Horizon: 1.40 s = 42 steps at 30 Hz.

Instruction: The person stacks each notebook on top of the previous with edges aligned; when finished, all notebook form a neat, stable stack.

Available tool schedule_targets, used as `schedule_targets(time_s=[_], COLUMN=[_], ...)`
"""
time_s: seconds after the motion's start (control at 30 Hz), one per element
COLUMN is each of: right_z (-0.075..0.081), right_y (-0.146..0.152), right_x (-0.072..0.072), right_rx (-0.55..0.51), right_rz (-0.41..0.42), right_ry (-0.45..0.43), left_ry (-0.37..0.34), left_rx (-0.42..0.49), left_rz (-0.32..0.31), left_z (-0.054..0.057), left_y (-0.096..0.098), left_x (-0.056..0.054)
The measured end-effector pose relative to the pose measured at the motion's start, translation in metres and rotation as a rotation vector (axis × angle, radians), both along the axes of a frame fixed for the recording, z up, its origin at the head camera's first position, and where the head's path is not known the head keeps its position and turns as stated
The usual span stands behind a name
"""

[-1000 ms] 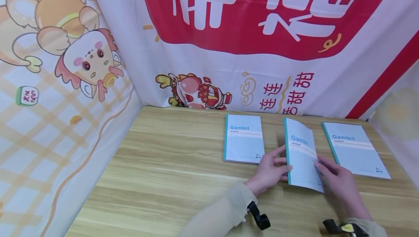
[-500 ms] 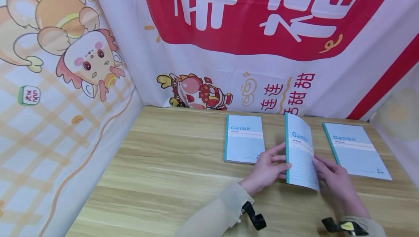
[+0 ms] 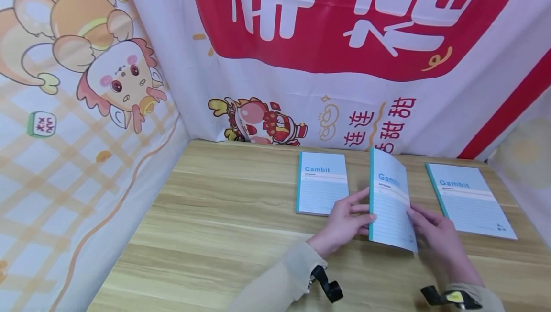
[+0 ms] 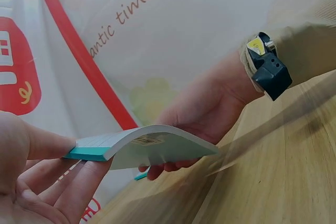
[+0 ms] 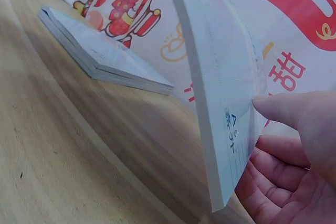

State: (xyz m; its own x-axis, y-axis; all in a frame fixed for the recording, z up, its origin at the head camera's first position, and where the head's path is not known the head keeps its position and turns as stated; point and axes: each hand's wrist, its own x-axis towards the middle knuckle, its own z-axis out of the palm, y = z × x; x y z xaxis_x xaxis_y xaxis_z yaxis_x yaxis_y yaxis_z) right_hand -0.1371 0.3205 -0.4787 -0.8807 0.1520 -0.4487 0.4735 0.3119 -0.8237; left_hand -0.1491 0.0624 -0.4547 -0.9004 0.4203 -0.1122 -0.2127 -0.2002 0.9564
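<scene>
Between both hands a light-blue notebook (image 3: 391, 206) marked "Gambit" is held above the table, its cover bowed. My left hand (image 3: 344, 218) pinches the teal spine edge, thumb on the cover and fingers beneath, as the left wrist view also shows. The opposite edge is gripped by my right hand (image 3: 439, 233), its thumb on the cover in the right wrist view. Left of the held notebook, a stack of like notebooks (image 5: 100, 51) lies on the table, its top cover (image 3: 323, 185) facing up. Another notebook (image 3: 471, 199) lies to the right, partly behind my right hand.
The wooden table (image 3: 206, 226) meets a white cloth backdrop (image 3: 181, 53) with red print at its rear. A patterned cloth (image 3: 82, 168) hangs along the left side. Black wrist straps (image 3: 327, 284) sit on both sleeves.
Both hands have shifted slightly left with the notebook, and its top end has risen a little. Its cover bows somewhat more than a second ago. The notebooks on the table stay put.
</scene>
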Motion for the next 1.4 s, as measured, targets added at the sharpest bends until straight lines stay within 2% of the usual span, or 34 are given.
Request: schedule_targets(time_s=[0.27, 0.67, 1.07, 1.27, 1.4], right_z=[0.002, 0.002, 0.002, 0.004, 0.007], right_y=[-0.004, -0.024, -0.045, -0.054, -0.061], right_x=[-0.002, -0.007, -0.017, -0.023, -0.026], right_rx=[0.003, 0.046, 0.071, 0.039, 0.052], right_rz=[-0.005, 0.028, 0.013, 0.003, 0.021], right_ry=[0.021, 0.122, 0.153, 0.147, 0.18], left_ry=[0.03, 0.028, 0.067, 0.05, 0.035], left_rx=[-0.042, -0.081, -0.165, -0.185, -0.213], left_rz=[0.025, 0.059, 0.086, 0.102, 0.124], left_z=[-0.005, -0.012, -0.016, -0.016, -0.015], left_y=[-0.013, -0.038, -0.061, -0.072, -0.08], left_x=[-0.004, -0.015, -0.025, -0.032, -0.039])
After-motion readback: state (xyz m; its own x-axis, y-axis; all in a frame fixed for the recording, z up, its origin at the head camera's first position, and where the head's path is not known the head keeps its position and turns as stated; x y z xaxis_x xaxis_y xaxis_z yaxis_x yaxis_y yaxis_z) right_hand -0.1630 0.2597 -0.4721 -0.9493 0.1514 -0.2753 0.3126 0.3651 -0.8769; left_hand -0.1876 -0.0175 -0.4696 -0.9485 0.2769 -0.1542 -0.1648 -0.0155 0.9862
